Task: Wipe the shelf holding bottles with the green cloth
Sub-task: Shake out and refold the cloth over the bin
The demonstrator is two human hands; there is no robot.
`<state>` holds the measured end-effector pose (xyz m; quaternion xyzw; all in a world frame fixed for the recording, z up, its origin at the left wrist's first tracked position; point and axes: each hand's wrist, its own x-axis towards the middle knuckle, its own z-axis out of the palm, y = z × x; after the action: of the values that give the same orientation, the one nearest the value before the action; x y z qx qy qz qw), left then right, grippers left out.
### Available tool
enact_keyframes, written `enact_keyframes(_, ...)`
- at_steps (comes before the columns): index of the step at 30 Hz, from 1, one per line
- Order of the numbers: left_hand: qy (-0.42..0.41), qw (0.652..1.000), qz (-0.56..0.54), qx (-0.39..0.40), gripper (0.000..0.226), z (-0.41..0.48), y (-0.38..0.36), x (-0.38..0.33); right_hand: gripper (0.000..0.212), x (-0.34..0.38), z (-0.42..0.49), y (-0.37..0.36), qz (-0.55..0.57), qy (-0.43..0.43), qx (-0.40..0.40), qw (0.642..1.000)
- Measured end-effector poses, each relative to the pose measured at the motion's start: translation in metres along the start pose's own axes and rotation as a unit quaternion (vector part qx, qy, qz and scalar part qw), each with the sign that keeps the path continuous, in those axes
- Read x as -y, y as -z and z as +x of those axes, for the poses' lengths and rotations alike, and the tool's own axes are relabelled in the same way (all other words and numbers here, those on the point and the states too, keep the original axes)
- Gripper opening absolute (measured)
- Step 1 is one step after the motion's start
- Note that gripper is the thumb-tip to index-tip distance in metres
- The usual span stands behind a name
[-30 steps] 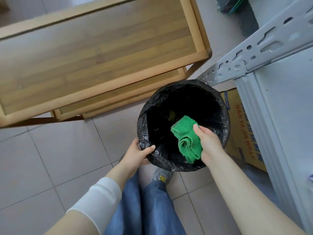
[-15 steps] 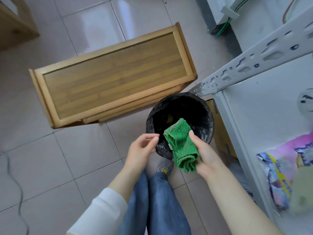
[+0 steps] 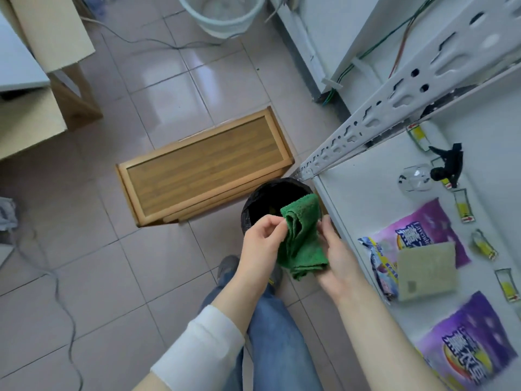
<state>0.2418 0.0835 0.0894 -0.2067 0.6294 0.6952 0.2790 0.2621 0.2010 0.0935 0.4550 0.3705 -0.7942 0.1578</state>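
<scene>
Head view shows the folded green cloth (image 3: 304,238) held between both hands above the tiled floor (image 3: 158,266), overlapping the near rim of the black-lined bin (image 3: 260,197) and just beside the front edge of the white shelf (image 3: 363,198). The right grip (image 3: 337,258) is clamped on the cloth's right side and lower end, while the left grip (image 3: 260,241) pinches its left fold between thumb and fingertips. On the shelf lie purple packets (image 3: 432,221), a tan pad (image 3: 425,270) and a clear glass (image 3: 414,179).

l hand (image 3: 261,245), r hand (image 3: 337,259) grip green cloth (image 3: 304,238)
</scene>
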Motion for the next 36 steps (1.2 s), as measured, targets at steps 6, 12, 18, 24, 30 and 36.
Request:
enact_keyframes(6, -0.036, 0.996, 0.055, -0.060, 0.018, -0.027, -0.014, -0.039, 0.067, 0.012, -0.062, -0.002, -0.134, 0.163, -0.119, 0.970)
enact_keyframes(12, -0.063, 0.990, 0.109, -0.057, 0.017, -0.049, -0.020, -0.075, 0.042, -0.003, -0.112, 0.005, -0.288, 0.330, -0.168, 0.883)
enact_keyframes(18, -0.069, 0.986, 0.149, -0.018, 0.015, -0.069, -0.027, -0.109, 0.039, -0.004, -0.130, -0.006, -0.358, 0.413, -0.176, 0.818)
enact_keyframes(24, -0.038, 0.995, 0.088, 0.026, 0.016, -0.090, -0.031, -0.146, 0.054, 0.016, -0.151, -0.028, -0.406, 0.472, -0.158, 0.767)
enact_keyframes(30, -0.004, 0.999, 0.007, 0.044, 0.018, -0.101, -0.034, -0.167, 0.013, 0.024, -0.169, -0.049, -0.340, 0.488, -0.173, 0.785)
enact_keyframes(36, -0.049, 0.981, 0.094, 0.162, 0.028, -0.114, -0.020, -0.171, 0.021, 0.057, -0.191, -0.059, -0.313, 0.388, -0.104, 0.861)
